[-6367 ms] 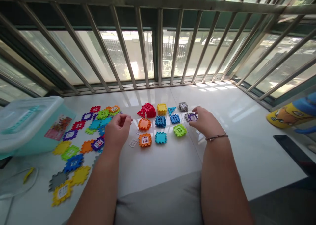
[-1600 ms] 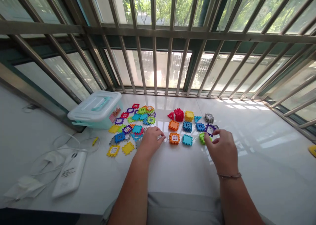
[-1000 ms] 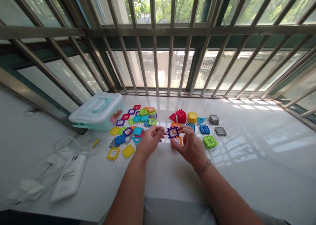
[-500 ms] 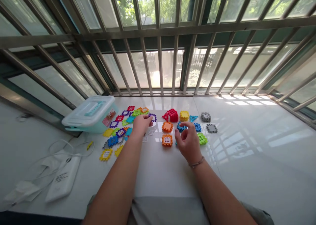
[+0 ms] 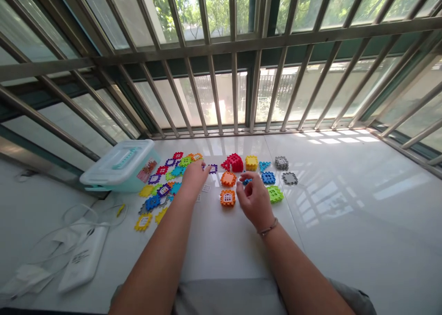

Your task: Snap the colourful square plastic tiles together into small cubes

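from the head camera, the left hand (image 5: 195, 179) reaches forward over a white polished sill (image 5: 331, 223), its fingers extended and slightly curled, with nothing showing between them. its fingertips (image 5: 208, 167) sit just beside a purple window-frame tile (image 5: 213, 169), and i cannot tell whether they touch it. a few small white window inserts (image 5: 206, 188) lie below that tile. the right hand (image 5: 253, 200) hangs over the middle of the toy pieces with its fingers loosely open and curled, holding nothing visible. its fingertips (image 5: 241, 174) are near a small blue tile (image 5: 247, 181), partly hidden behind them, and just beside an orange cube with a white window (image 5: 227, 198). a thin bracelet (image 5: 268, 228) circles the right wrist.

an orange block (image 5: 228, 178), a red house model (image 5: 234, 163), a yellow block (image 5: 251, 163), a blue triangle (image 5: 264, 166), a blue block (image 5: 268, 177), a green block (image 5: 275, 194), a grey stack (image 5: 281, 163) and a flat grey tile (image 5: 289, 178) stand in loose rows. left of the hands lies a heap of multicoloured tiles (image 5: 155, 186), beside a clear plastic storage box (image 5: 117, 165). a white power bank (image 5: 83, 259) and a white cable (image 5: 83, 223) lie further left, below steel window bars (image 5: 235, 98).
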Available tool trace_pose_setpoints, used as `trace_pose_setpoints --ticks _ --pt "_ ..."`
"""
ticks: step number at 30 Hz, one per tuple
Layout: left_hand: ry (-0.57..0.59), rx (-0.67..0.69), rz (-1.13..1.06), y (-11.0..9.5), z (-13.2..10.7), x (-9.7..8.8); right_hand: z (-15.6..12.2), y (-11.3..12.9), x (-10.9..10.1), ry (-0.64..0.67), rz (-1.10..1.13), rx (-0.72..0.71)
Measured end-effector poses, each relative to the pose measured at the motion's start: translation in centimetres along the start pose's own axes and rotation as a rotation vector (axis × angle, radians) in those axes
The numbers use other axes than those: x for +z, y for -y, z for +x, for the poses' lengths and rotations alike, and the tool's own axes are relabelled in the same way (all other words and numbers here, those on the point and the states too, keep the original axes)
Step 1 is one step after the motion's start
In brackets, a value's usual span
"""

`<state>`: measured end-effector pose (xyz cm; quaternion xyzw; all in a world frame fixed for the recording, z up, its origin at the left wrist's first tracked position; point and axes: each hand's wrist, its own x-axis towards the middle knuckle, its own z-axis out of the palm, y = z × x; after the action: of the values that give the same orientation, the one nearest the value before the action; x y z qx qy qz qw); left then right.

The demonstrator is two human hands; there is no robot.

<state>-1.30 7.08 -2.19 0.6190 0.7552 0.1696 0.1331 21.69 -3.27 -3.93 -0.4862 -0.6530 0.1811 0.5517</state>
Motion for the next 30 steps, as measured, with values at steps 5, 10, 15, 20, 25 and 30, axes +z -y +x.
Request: trace_pose_setpoints --ticks 5,10,15,20,25,30 --pt "0.112 0.106 0.095 1.8 -7.3 -1.0 0.0 0.0 0.1 -0.01 0.053 0.039" --pt "0.199 0.116 0.145 3.6 -9.6 0.0 0.0 -0.3 -0.1 -0.023 0.053 0.065" --pt "0.233 0.16 0.061 4.1 -8.3 0.0 0.2 -0.4 0.0 -0.046 0.038 0.118" --pt "0.143 0.218 0.135 4.4 -7.9 -0.1 0.7 -1.1 0.5 -0.118 0.005 0.193" --pt "0.162 0.207 0.131 4.4 -7.3 0.3 0.9 -1.6 0.9 -0.133 -0.005 0.193" --pt "0.156 0.236 0.078 4.1 -6.7 1.0 0.4 -0.9 1.2 -0.077 -0.029 0.147"
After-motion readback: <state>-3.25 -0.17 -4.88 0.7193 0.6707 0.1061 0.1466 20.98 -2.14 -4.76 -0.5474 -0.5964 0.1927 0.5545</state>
